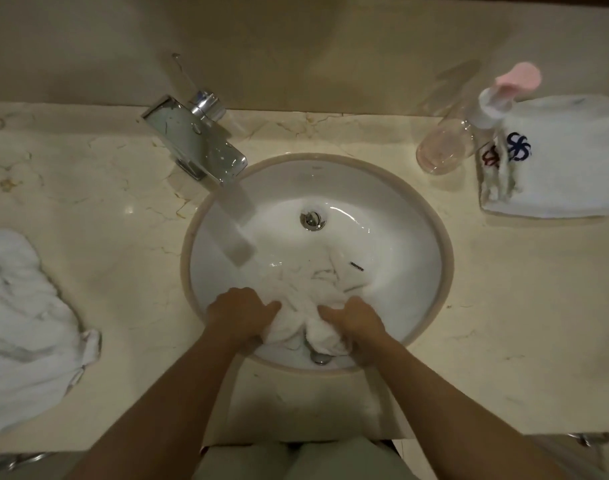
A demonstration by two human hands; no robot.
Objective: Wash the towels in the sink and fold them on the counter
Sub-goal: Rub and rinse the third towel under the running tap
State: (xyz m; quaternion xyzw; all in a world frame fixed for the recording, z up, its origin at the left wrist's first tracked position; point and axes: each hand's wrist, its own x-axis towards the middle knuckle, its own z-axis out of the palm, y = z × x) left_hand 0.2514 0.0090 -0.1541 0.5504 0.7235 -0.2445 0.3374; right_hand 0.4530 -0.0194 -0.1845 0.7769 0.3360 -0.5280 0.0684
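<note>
A wet white towel [298,289] lies bunched in the near half of the round white sink [400,237]. My left hand [239,313] grips its left side with curled fingers. My right hand [353,320] grips a twisted bunch of the same towel at the right. A flat sheet of water [232,223] pours from the chrome faucet [195,143] into the left part of the basin. A crumpled white towel [22,327] lies on the counter at the left. A folded white towel [559,157] with a blue logo rests at the back right.
The marble counter [504,306] surrounds the sink. A clear pump bottle [445,147] with a pink top stands at the back right, beside the folded towel. The overflow hole [312,219] shows on the basin's far wall and the drain [320,357] near the front rim.
</note>
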